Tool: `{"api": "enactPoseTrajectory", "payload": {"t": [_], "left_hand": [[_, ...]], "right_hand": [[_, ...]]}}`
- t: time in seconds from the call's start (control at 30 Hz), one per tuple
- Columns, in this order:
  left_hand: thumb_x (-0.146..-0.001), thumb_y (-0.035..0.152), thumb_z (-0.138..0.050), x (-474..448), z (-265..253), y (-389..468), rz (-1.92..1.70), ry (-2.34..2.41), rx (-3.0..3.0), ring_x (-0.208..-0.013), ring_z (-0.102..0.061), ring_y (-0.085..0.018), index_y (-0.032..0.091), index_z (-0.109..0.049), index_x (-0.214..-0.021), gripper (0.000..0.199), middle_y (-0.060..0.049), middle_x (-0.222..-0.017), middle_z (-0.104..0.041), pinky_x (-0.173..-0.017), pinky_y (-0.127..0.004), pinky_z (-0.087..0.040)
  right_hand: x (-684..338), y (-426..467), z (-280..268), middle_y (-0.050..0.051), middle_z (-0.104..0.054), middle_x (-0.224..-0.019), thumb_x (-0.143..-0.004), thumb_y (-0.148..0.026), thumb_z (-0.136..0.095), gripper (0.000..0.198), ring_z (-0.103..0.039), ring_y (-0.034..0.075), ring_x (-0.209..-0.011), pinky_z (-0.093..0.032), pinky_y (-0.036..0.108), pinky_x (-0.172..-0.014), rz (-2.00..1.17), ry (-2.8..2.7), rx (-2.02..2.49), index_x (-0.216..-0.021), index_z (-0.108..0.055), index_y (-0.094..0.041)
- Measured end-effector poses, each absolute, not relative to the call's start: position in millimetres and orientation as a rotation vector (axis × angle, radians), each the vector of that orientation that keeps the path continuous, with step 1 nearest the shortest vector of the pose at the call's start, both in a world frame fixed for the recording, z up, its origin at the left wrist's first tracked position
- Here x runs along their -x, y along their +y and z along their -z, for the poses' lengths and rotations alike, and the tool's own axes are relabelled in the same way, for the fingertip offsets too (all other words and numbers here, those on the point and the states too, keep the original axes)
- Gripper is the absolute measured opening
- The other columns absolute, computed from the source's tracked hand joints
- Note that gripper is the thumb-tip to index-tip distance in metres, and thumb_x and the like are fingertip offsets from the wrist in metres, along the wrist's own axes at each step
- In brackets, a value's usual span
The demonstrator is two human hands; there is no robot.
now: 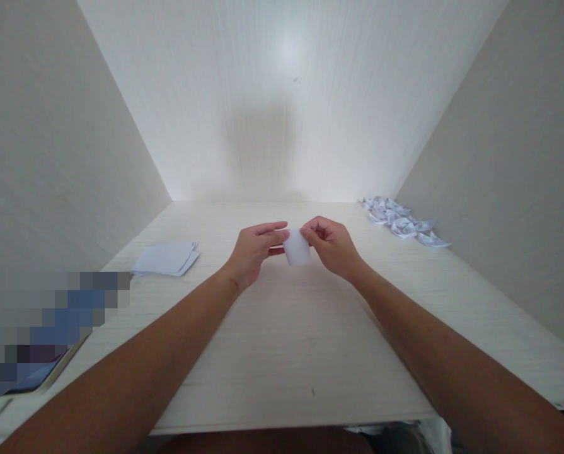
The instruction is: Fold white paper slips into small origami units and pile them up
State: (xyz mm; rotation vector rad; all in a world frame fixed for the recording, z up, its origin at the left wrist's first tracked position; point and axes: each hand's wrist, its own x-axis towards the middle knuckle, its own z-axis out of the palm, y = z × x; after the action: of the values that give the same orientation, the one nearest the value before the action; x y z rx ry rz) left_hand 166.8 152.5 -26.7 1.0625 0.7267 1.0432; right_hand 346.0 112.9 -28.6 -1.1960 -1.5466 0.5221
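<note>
A small white piece of paper (297, 248) is held up between my two hands, above the middle of the table. My left hand (258, 249) pinches its upper left edge between thumb and fingers, the other fingers stretched behind it. At the upper right corner, the thumb and bent forefinger of my right hand (331, 243) grip the same sheet. The paper looks slightly curved; whether it is folded I cannot tell. To the left lies a stack of white paper sheets (163, 258), its edges uneven.
A pile of folded white paper pieces (399, 221) lies at the back right, along the side wall. A blurred-out device (50, 353) with a pale edge stands at the left front. Pale panels close in the table (282, 366) at the back and both sides.
</note>
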Motion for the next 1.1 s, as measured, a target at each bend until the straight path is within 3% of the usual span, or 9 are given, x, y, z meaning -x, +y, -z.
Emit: {"api": "enactPoseTrajectory", "payload": {"t": [0.47, 0.77, 1.1], "left_hand": [[-0.062, 0.026, -0.09, -165.3, 28.9, 154.3, -1.048, 0.794, -1.087, -0.08, -0.067, -0.017, 0.012, -0.077, -0.102, 0.044, -0.007, -0.085, -0.074, -0.08, -0.035, -0.052], [-0.063, 0.027, -0.088, -167.3, 28.0, 151.2, -1.063, 0.855, -1.209, -0.073, -0.065, -0.017, 0.014, -0.077, -0.097, 0.038, -0.006, -0.076, -0.073, -0.063, -0.028, -0.045], [-0.059, 0.023, -0.086, -168.7, 24.3, 147.7, -1.081, 0.865, -1.249, -0.053, -0.05, -0.01, 0.013, -0.076, -0.097, 0.041, 0.0, -0.063, -0.069, -0.048, -0.025, -0.028]], "right_hand": [[-349.6, 111.8, 26.2, -0.001, -0.058, -0.066, -0.089, -0.041, -0.061, 0.026, -0.048, 0.013, -0.061, -0.039, 0.028, -0.06, -0.494, -1.572, 1.219, -0.075, -0.062, -0.019], [-351.3, 113.6, 28.8, 0.0, -0.062, -0.068, -0.088, -0.042, -0.062, 0.026, -0.051, 0.014, -0.062, -0.039, 0.028, -0.059, -0.495, -1.565, 1.222, -0.077, -0.063, -0.02], [-352.7, 113.7, 28.5, 0.0, -0.061, -0.067, -0.088, -0.041, -0.064, 0.026, -0.05, 0.014, -0.062, -0.038, 0.028, -0.059, -0.49, -1.555, 1.228, -0.075, -0.063, -0.019]]}}
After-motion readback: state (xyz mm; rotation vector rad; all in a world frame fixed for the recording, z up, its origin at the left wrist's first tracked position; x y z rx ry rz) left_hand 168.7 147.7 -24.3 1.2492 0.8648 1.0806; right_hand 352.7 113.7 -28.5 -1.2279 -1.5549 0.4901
